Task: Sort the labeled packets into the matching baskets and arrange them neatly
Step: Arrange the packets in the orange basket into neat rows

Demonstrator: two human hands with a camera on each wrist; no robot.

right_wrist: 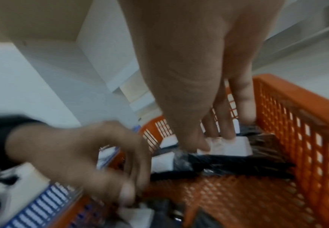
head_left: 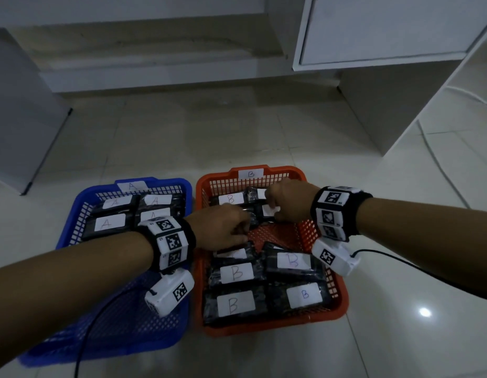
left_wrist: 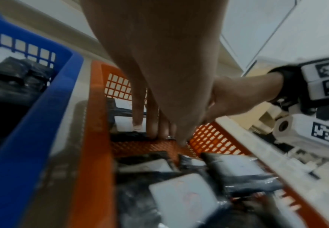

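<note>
Our right hand [head_left: 290,200] reaches into the far part of the orange basket [head_left: 340,293], its straight fingers [right_wrist: 224,123] pressing down on the white label of a black packet [right_wrist: 243,158] that lies against the far right wall. Our left hand [head_left: 223,227] is lower in the middle of the same basket; its fingertips [left_wrist: 152,131] come down at the near edge of another dark packet [head_left: 257,214], close to the bare mesh floor, and the blur keeps us from saying whether they pinch that edge or only push it, so we cannot tell its grip. Outward from the hands, the packets marked B [head_left: 236,272] lie in two rough rows at the near end of the orange basket, some overlapping and skewed, with a bare strip of floor between them and the far ones. The blue basket [head_left: 73,236], tagged A, stands just beside on the floor [head_left: 264,132], holding the packets marked A [head_left: 110,223] in a tidy block at its far end. We judge the sorting itself to be done, since every label we can read matches its basket, and the step in hand is the neatening of the B group. The next move, as we see it, calls for sliding the two far packets square against the back wall, then straightening the crooked near ones so no edge rides over another.
</note>
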